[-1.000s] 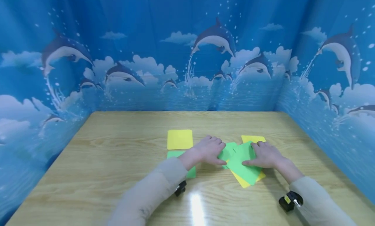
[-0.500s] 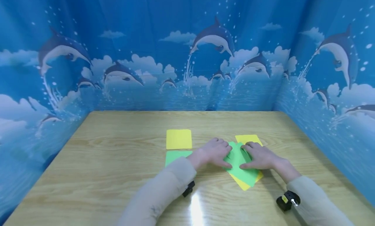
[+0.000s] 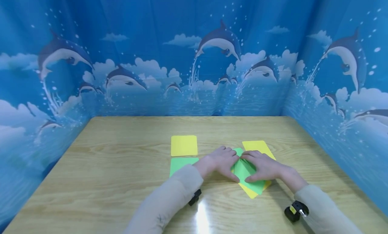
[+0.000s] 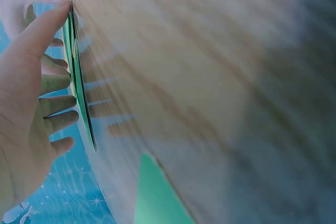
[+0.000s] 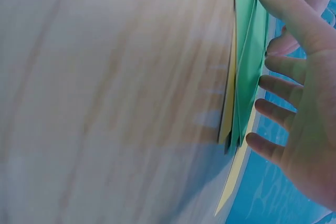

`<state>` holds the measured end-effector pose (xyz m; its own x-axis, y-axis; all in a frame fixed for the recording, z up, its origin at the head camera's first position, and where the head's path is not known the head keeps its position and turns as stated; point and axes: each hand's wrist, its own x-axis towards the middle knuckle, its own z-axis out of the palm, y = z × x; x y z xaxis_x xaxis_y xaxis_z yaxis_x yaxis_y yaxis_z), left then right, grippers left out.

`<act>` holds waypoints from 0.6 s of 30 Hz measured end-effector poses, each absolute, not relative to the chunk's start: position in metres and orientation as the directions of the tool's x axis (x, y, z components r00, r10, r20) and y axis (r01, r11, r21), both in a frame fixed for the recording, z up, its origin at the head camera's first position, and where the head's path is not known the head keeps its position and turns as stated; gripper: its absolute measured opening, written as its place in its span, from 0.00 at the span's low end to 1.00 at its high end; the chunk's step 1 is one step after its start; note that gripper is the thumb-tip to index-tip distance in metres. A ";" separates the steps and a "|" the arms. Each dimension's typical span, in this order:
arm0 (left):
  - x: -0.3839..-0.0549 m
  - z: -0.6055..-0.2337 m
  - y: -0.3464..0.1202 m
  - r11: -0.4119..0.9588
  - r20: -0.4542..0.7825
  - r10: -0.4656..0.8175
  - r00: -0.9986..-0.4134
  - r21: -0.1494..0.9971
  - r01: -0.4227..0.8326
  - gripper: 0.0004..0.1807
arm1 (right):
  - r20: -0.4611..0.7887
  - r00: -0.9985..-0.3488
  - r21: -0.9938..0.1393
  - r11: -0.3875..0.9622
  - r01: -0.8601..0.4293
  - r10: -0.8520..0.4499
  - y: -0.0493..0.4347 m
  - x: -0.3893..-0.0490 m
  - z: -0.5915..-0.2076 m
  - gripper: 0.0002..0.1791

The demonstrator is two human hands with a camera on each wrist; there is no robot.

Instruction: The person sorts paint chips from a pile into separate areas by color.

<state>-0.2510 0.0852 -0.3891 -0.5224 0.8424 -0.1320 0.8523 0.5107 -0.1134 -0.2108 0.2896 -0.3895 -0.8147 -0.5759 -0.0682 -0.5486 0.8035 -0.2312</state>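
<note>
Several green paper sheets (image 3: 241, 171) lie loosely piled on the wooden table, with a yellow sheet (image 3: 249, 191) poking out below them. My left hand (image 3: 222, 161) touches the pile's left side, its fingers fairly straight in the left wrist view. From the other side, my right hand (image 3: 265, 165) rests its fingertips and thumb against the top green sheet. In the right wrist view the fingers (image 5: 278, 66) are extended along layered green and yellow edges. Another yellow sheet (image 3: 256, 146) shows behind the right hand, partly covered. How many sheets are stacked cannot be told.
Left of the hands, a yellow square (image 3: 184, 145) lies behind a green square (image 3: 181, 165), which the left forearm partly hides. A blue dolphin-print curtain (image 3: 157, 92) stands along the table's back and right side.
My right hand has slid left and my left hand slightly right, so they are closer together. The green sheets between them are gathered closer and now overlap more.
</note>
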 end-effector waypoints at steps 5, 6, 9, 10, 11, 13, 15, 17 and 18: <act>-0.252 -0.391 0.082 0.507 -0.131 0.845 -0.519 -0.115 0.854 0.48 | -0.051 -0.805 -0.235 0.791 -0.566 -0.591 0.283 -0.210 -0.387 0.45; -0.252 -0.391 0.082 0.508 -0.132 0.844 -0.520 -0.115 0.854 0.48 | -0.052 -0.807 -0.238 0.792 -0.562 -0.588 0.283 -0.210 -0.387 0.45; -0.252 -0.390 0.081 0.510 -0.134 0.843 -0.521 -0.109 0.853 0.48 | -0.065 -0.815 -0.248 0.801 -0.545 -0.575 0.283 -0.210 -0.387 0.47; -0.251 -0.389 0.081 0.512 -0.137 0.842 -0.523 -0.108 0.852 0.49 | -0.072 -0.820 -0.252 0.806 -0.536 -0.568 0.283 -0.210 -0.386 0.48; -0.251 -0.389 0.081 0.512 -0.139 0.841 -0.523 -0.109 0.852 0.49 | -0.079 -0.825 -0.255 0.811 -0.526 -0.560 0.284 -0.209 -0.386 0.49; -0.251 -0.388 0.082 0.513 -0.142 0.840 -0.524 -0.110 0.851 0.49 | -0.103 -0.839 -0.266 0.828 -0.494 -0.534 0.286 -0.209 -0.385 0.50; -0.251 -0.387 0.083 0.518 -0.147 0.836 -0.529 -0.109 0.849 0.49 | -0.120 -0.849 -0.268 0.841 -0.471 -0.514 0.289 -0.209 -0.383 0.52; -0.250 -0.386 0.083 0.523 -0.151 0.832 -0.534 -0.111 0.845 0.48 | -0.137 -0.855 -0.270 0.849 -0.454 -0.501 0.291 -0.208 -0.382 0.52; -0.251 -0.385 0.083 0.526 -0.152 0.829 -0.538 -0.112 0.843 0.48 | -0.143 -0.856 -0.272 0.852 -0.448 -0.496 0.292 -0.208 -0.382 0.53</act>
<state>-0.2506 0.0833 -0.3853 -0.5375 0.8295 -0.1519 0.8431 0.5259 -0.1120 -0.2079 0.2917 -0.3815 -0.8565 -0.4960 -0.1431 -0.4477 0.8517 -0.2723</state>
